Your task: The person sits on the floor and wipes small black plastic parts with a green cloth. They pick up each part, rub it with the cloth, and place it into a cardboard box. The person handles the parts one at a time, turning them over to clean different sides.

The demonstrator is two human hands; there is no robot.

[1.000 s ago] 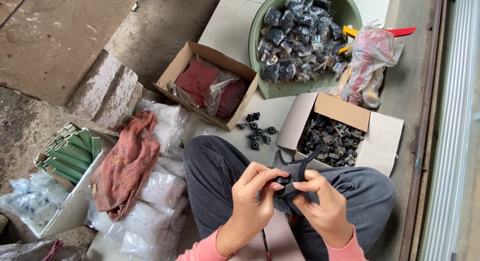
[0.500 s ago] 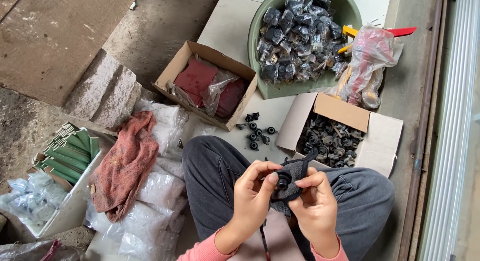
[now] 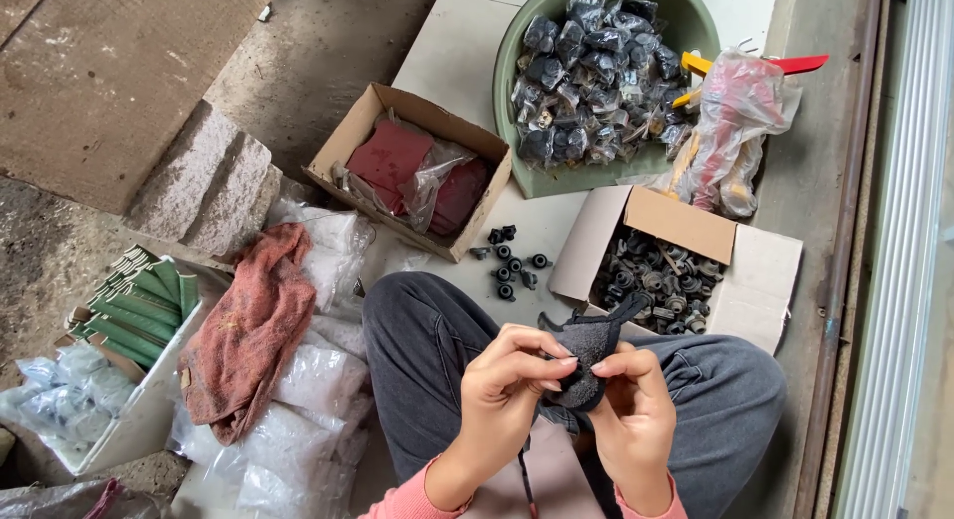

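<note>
Concrete floor and pale tiles, a seated person working over their lap.

Fingers of the left hand (image 3: pixel 502 385) and right hand (image 3: pixel 631 410) are pinched together on a dark rubber piece (image 3: pixel 588 355), held above grey-trousered knees. Just beyond lie loose black parts (image 3: pixel 509 260) on the tile, beside an open box of parts (image 3: pixel 661 285). Farther out: a green basin (image 3: pixel 696 22) of bagged parts, a box with red packets (image 3: pixel 412 171), a red rag (image 3: pixel 253 325) on white bags, and a box of green packets (image 3: pixel 134 305).
</note>
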